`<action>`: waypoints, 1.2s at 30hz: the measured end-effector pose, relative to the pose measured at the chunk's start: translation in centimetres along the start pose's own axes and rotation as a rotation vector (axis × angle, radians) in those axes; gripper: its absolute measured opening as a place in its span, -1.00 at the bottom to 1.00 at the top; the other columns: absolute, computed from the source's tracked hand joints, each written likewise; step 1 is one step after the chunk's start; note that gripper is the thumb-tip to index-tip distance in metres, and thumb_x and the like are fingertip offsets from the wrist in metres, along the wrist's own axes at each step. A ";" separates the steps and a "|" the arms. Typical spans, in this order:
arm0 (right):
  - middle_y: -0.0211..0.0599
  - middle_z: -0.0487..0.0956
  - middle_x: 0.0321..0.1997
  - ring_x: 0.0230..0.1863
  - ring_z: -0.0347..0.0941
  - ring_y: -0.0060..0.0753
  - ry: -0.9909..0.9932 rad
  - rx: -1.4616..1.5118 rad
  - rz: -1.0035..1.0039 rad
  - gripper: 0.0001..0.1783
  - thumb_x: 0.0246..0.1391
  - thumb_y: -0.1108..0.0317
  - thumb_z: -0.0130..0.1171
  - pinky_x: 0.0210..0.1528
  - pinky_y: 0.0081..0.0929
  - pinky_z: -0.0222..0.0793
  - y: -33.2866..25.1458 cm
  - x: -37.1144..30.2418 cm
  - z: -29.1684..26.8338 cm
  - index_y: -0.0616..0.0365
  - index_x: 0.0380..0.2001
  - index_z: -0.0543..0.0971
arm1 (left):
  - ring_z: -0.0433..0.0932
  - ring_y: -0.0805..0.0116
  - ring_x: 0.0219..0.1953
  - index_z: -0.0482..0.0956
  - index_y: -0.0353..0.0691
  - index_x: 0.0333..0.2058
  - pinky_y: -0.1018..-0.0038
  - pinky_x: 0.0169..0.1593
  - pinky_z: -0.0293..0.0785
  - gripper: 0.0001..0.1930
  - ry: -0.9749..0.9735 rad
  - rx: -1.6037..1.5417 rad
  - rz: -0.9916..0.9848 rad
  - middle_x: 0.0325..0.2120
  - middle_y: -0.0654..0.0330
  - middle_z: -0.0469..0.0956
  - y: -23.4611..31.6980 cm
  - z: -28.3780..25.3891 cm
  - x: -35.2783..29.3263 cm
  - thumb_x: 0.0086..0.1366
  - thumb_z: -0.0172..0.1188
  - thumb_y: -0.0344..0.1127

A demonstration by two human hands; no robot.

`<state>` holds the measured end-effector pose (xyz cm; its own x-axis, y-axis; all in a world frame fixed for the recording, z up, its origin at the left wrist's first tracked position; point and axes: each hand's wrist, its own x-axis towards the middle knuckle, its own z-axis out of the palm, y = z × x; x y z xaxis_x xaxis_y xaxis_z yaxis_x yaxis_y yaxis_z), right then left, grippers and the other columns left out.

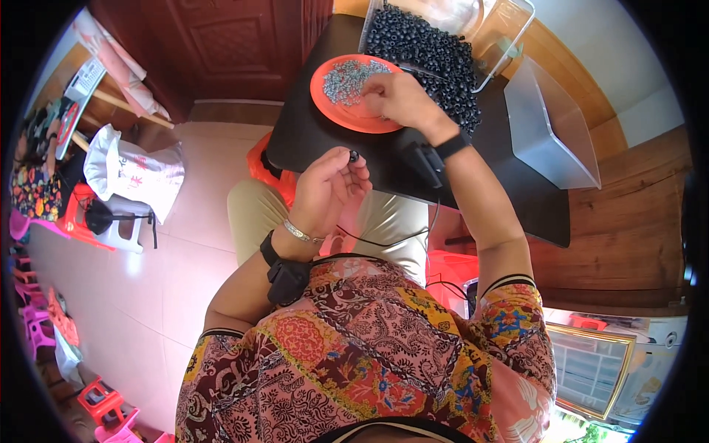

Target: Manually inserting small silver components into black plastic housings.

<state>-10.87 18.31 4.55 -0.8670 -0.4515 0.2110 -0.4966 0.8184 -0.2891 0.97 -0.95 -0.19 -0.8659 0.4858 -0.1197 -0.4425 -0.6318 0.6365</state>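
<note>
Red print (138, 165) marks a sack (168, 176); your left hand (332, 188) pinches a black piece (354, 156); your right hand (405, 100) curls, grip unclear, over a plate (362, 122) near the worktop's (295, 129) left edge.

The table (292, 136) looked matt and smooth. By its left edge, the plate (319, 92) was smooth, glossy plastic, and the bits (343, 83) on it were shiny metal. The black pieces (417, 44) beyond looked like semi-gloss plastic; the knob (354, 156) by the near edge was glossy. Toward the right edge, the box (535, 133) was translucent, satiny plastic.
</note>
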 end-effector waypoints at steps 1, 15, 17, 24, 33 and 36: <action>-0.22 0.62 -0.36 -0.33 0.55 -0.30 -0.015 0.367 0.091 -0.81 0.04 0.40 0.11 -0.23 -0.42 0.45 0.0 -0.8 -0.4 0.21 -0.28 0.60 | 0.50 0.36 -0.34 0.45 -0.21 -0.31 0.45 -0.20 0.41 -0.80 0.001 0.003 0.000 -0.40 0.22 0.50 0.0 0.1 0.0 0.34 -0.04 -0.22; -0.35 0.57 -0.28 -0.28 0.47 -0.56 0.122 1.451 0.137 -0.81 0.18 0.40 0.10 -0.16 -0.57 0.36 -5.1 -7.6 0.7 0.24 -0.17 0.56 | 0.44 0.40 -0.28 0.43 -0.19 -0.25 0.46 -0.16 0.35 -0.76 -0.159 0.043 0.030 -0.32 0.21 0.46 0.7 1.2 -0.2 0.38 -0.12 -0.16; -0.32 0.57 -0.28 -0.27 0.47 -0.52 0.146 1.329 0.207 -0.80 0.18 0.41 0.07 -0.18 -0.55 0.37 -6.3 -7.9 0.2 0.25 -0.17 0.55 | 0.40 0.46 -0.24 0.45 -0.22 -0.14 0.48 -0.13 0.35 -0.71 -0.130 0.024 0.051 -0.27 0.28 0.45 0.3 1.5 -0.1 0.36 -0.08 -0.15; -0.31 0.51 -0.33 -0.44 0.38 -0.58 0.211 1.443 0.192 -0.84 0.20 0.47 -0.03 -0.31 -0.58 0.34 -6.1 -9.4 1.7 0.29 -0.22 0.49 | 0.51 0.38 -0.44 0.46 -0.25 -0.34 0.50 -0.31 0.40 -0.76 -0.144 -0.034 0.081 -0.46 0.21 0.48 -0.4 2.0 -0.3 0.34 -0.04 -0.19; -0.45 0.47 -0.43 -0.53 0.31 -0.71 0.267 1.437 0.158 -0.77 0.22 0.36 0.04 -0.53 -0.74 0.25 -6.1 -8.3 4.2 0.22 -0.11 0.52 | 0.51 0.36 -0.45 0.45 -0.22 -0.39 0.48 -0.34 0.41 -0.76 -0.113 -0.060 0.221 -0.48 0.21 0.49 -0.4 1.0 0.0 0.29 -0.01 -0.17; -0.47 0.48 -0.42 -0.49 0.32 -0.73 0.238 1.494 0.172 -0.76 0.22 0.32 0.07 -0.46 -0.76 0.27 -6.7 -8.4 4.7 0.23 -0.14 0.51 | 0.50 0.37 -0.46 0.45 -0.22 -0.40 0.49 -0.35 0.41 -0.77 -0.104 -0.078 0.216 -0.51 0.20 0.49 -0.2 0.9 -0.4 0.29 -0.01 -0.18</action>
<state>-0.48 14.94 0.38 -0.9627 -0.2059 0.1756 -0.1059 -0.3103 -0.9447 1.59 -0.46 0.39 -0.9154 0.3913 0.0944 -0.2697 -0.7704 0.5777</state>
